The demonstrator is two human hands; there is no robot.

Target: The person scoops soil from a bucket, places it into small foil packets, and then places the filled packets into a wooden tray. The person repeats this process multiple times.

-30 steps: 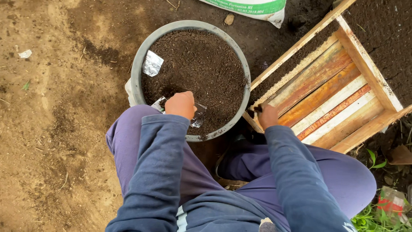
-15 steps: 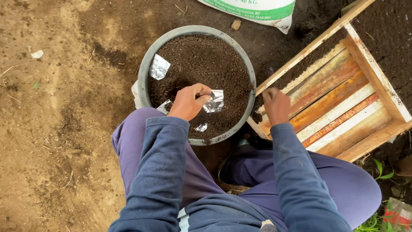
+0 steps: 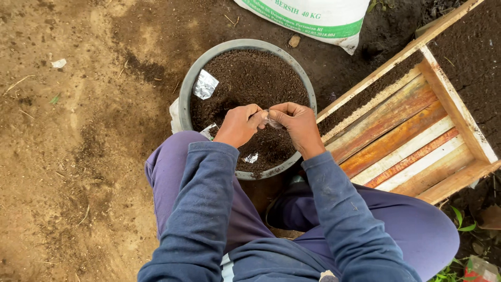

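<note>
One basin (image 3: 183, 99) of soil, one wooden crate (image 3: 459, 112), one white sack (image 3: 313, 15). Four foil packets: three lying in the basin (image 3: 205, 84), one (image 3: 270, 120) between two hands (image 3: 239, 125).

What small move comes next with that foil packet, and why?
Probably pull it open: both the left hand and right hand pinch the small packet between them over the soil-filled basin, and it looks unopened, though the fingers hide most of it.
</note>
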